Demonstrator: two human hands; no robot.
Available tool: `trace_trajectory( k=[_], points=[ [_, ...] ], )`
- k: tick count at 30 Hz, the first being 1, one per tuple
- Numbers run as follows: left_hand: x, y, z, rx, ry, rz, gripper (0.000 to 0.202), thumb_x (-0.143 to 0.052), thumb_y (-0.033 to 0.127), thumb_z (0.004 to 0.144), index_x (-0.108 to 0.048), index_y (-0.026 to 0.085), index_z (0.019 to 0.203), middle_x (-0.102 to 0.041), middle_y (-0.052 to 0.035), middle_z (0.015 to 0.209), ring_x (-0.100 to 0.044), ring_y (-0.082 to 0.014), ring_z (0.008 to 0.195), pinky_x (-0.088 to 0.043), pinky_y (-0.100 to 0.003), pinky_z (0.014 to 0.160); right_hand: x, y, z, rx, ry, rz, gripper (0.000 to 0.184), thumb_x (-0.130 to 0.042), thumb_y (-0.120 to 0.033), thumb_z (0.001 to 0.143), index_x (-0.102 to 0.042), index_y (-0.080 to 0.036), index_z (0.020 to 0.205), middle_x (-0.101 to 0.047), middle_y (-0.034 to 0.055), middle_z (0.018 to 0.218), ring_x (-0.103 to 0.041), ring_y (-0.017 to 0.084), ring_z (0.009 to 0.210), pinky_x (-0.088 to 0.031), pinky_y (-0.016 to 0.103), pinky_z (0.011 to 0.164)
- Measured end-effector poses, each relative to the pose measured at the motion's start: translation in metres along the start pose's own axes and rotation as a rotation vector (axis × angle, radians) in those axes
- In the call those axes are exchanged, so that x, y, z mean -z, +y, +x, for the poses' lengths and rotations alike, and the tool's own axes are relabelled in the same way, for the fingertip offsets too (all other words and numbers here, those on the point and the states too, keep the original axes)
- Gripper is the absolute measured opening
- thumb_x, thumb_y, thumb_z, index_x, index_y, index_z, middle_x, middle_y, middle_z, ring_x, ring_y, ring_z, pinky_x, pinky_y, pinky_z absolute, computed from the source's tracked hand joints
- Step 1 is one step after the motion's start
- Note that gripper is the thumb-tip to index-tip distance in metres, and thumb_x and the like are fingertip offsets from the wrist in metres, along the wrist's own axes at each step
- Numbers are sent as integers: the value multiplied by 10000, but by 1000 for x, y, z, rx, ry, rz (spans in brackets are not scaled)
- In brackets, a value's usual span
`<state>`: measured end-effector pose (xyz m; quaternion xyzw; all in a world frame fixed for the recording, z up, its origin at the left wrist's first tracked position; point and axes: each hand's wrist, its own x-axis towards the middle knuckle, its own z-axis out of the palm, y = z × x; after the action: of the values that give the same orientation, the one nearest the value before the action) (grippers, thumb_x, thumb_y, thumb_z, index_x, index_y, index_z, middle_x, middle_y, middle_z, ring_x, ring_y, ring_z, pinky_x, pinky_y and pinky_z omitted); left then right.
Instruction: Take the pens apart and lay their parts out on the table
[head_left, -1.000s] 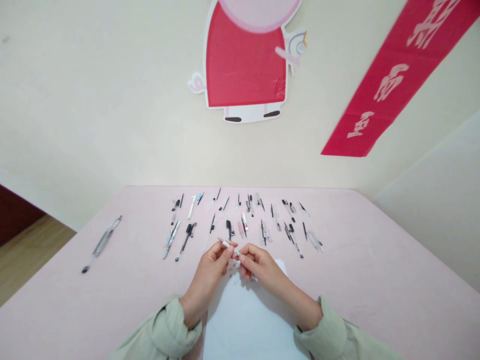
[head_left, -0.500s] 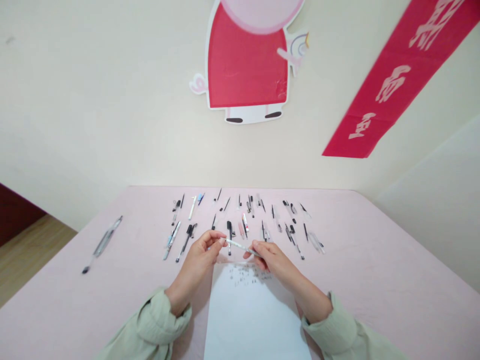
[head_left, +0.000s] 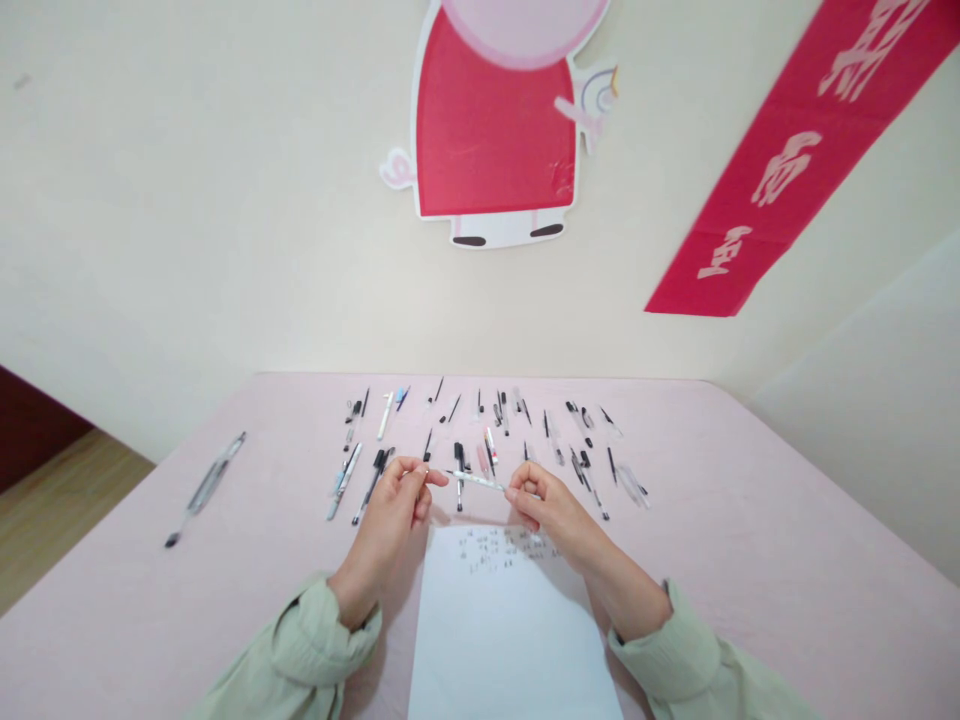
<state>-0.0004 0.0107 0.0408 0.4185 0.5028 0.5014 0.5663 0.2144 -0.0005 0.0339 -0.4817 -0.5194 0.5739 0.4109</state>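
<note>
My right hand (head_left: 551, 505) grips a slim white patterned pen (head_left: 480, 481) near its right end. A thin dark point shows at the pen's left end, toward my other hand. My left hand (head_left: 394, 505) is closed in a pinch, apart from the pen, with one finger stretched toward its point. Something tiny may be between its thumb and finger, too small to name. Below both hands lies a white sheet of paper (head_left: 510, 640) with small dark handwritten marks along its top.
Several pen parts lie in two rows behind the hands, among them a black pen (head_left: 460, 478), a white pen (head_left: 386, 415) and a white-and-blue pen (head_left: 345, 480). A clear pen (head_left: 212, 480) lies alone at the left on the pink tablecloth (head_left: 750, 540). A wall stands behind.
My left hand has pulled away leftward from the pen's end, baring the thin dark point. My right hand has shifted slightly right with the pen.
</note>
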Motion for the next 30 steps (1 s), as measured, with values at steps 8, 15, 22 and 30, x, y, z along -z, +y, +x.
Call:
trace_trajectory(
  k=[8, 15, 22, 30],
  points=[
    [-7, 1, -6, 135, -98, -168, 312, -704, 372, 735, -620, 143, 930, -603, 5, 805, -407, -34, 550, -306, -147, 472, -7, 2, -2, 0, 0, 24, 265, -637, -408, 788, -473, -202, 762, -455, -87, 530, -352, 68, 440, -245, 214, 467],
    [-4, 0, 1, 46, 63, -235, 303, -757, 367, 668, -613, 150, 823, -576, 35, 717, -398, -30, 517, -301, -147, 449, -12, 4, -3, -15, -33, -21, 291, -664, -428, 773, -481, -204, 746, -441, -93, 509, -350, 69, 429, -239, 208, 445],
    [23, 14, 24, -113, 377, -396, 127, -638, 258, 675, -587, 149, 718, -615, 4, 728, -474, -59, 548, -348, -174, 450, -3, 3, 0, -15, 78, -17, 308, -634, -466, 775, -488, -198, 727, -461, -78, 501, -356, 74, 433, -253, 212, 454],
    [3, 5, 5, 121, 235, -379, 115, -632, 245, 667, -568, 151, 677, -576, 26, 651, -466, -52, 520, -341, -167, 452, -14, 4, -3, -8, 175, 88, 298, -605, -453, 802, -472, -200, 719, -508, -56, 567, -375, 67, 440, -269, 212, 458]
  ],
)
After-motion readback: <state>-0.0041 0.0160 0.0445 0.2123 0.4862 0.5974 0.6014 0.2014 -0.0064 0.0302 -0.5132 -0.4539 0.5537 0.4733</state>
